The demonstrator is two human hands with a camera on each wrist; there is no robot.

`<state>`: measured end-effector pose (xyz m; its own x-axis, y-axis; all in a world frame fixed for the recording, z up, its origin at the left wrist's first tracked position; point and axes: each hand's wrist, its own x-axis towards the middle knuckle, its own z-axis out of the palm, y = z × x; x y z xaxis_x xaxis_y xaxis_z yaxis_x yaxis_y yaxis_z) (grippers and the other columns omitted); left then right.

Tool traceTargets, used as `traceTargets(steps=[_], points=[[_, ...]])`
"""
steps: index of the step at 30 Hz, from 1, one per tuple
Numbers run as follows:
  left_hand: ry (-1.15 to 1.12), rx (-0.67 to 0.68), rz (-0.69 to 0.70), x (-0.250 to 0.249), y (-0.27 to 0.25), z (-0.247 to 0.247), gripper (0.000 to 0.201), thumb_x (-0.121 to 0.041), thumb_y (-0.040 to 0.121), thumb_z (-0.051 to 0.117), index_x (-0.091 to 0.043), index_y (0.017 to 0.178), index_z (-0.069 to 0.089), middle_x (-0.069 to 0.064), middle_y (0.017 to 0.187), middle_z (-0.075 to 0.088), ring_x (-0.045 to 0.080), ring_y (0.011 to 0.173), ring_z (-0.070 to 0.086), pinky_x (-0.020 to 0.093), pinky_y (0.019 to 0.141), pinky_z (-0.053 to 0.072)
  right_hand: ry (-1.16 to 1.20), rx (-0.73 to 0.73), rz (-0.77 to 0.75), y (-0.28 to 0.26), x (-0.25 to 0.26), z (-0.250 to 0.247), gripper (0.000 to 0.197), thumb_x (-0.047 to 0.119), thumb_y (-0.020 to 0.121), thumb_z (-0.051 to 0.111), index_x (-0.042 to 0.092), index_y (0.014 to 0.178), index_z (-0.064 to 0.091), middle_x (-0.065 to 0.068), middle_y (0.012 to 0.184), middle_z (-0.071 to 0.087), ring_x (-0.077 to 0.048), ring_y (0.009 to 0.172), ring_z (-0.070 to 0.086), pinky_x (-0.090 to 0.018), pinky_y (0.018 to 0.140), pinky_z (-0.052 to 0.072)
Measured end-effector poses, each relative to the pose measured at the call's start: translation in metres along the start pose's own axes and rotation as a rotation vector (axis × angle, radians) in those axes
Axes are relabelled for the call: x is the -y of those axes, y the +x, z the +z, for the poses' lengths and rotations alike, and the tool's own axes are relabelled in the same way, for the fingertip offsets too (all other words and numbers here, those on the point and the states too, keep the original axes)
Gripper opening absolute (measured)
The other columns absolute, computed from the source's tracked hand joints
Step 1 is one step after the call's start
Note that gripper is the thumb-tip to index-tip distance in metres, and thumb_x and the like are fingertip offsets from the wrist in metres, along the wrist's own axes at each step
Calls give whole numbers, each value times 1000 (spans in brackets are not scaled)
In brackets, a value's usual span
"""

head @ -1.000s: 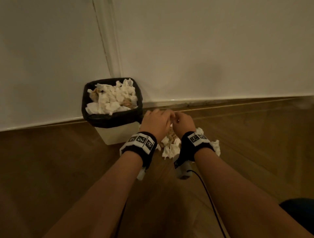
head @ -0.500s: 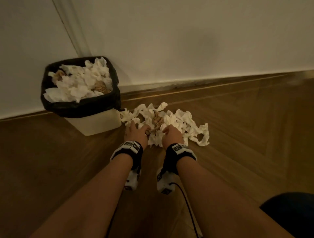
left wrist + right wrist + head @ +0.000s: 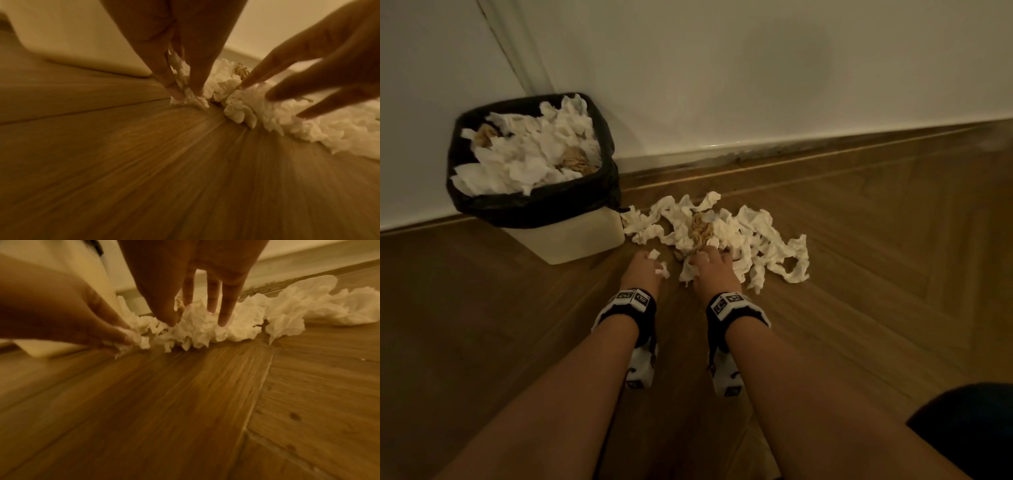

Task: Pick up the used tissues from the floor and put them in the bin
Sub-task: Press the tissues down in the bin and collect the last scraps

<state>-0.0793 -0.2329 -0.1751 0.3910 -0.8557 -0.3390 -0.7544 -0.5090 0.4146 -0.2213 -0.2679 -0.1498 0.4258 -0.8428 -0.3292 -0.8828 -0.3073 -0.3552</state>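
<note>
Tissues [image 3: 726, 236] heaped on floor [image 3: 859, 274], just right of bin [image 3: 571, 236], long axis left-right. Left hand [image 3: 642, 270] pinches scrap [image 3: 185, 95] at near-left edge. Right hand [image 3: 714, 270], fingers spread and straight, presses near edge. Bin nearer left hand.

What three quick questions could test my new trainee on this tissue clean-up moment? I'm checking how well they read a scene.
1. True or false: the bin is empty.
2. What does the left hand pinch? A) a tissue scrap B) the bin liner C) nothing
3. Where do the right hand fingers rest?

Key:
1. False; tissues fill it to the rim.
2. A
3. Spread on the near edge of the tissue pile on the floor, beside the bin.
</note>
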Motion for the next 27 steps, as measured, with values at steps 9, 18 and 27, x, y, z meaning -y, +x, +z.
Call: traceTargets(steps=[9, 18, 27], points=[[-288, -158, -70, 1, -19, -2, 30, -25, 90, 58, -4, 112, 63, 11, 127, 51, 26, 117, 51, 31, 97, 38, -184, 122, -160, -5, 5, 20, 34, 8, 96, 40, 11, 128, 51, -8, 137, 38, -33, 120, 36, -38, 96, 39], [-489, -131, -149, 7, -20, -22, 17, -16, 88, 61, -12, 104, 66, 9, 119, 62, 24, 113, 55, 21, 82, 36, 491, 93, 221, 7, -2, 0, 20, 5, 91, 53, 7, 106, 64, -8, 116, 63, -23, 105, 60, -27, 88, 50], [-499, -115, -9, -11, -33, -52, 22, -17, 93, 53, -12, 109, 67, 11, 124, 60, 23, 116, 54, 28, 94, 41, 1298, 115, 325, -3, -11, -29, 25, -4, 92, 48, 8, 106, 65, -13, 126, 54, -22, 102, 54, -32, 87, 51]])
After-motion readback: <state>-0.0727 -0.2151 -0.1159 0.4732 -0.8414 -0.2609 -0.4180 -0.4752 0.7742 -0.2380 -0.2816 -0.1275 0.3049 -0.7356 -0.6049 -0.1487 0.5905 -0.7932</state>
